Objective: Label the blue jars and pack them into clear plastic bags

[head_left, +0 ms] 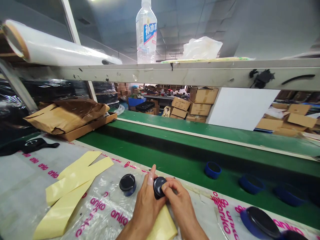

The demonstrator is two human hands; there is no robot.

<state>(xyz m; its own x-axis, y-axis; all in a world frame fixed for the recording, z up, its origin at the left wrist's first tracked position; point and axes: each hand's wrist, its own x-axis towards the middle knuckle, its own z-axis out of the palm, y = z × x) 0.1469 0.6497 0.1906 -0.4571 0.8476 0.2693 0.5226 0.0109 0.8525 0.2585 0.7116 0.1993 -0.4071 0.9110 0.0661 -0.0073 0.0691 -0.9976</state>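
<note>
Between my two hands is a small round black-topped container (159, 186), held just above the plastic-covered table. My left hand (146, 201) wraps round its left side, with a clear or whitish covering on one finger. The fingers of my right hand (178, 196) press on its top and right edge. Under my wrists lies a pale yellow stack of paper (163, 225). A similar dark blue container with a glossy black top (127, 184) stands on the table just left of my left hand. Larger blue-and-black round containers (260, 221) stand at the lower right.
Yellow glossy strips (72, 193) lie on the left. Beyond the table runs a green conveyor belt (150, 146) bearing several blue round containers (212, 170). A shelf beam (190, 73) crosses above, with a plastic bottle (146, 36) and film roll (60, 46). Brown paper (67, 115) sits far left.
</note>
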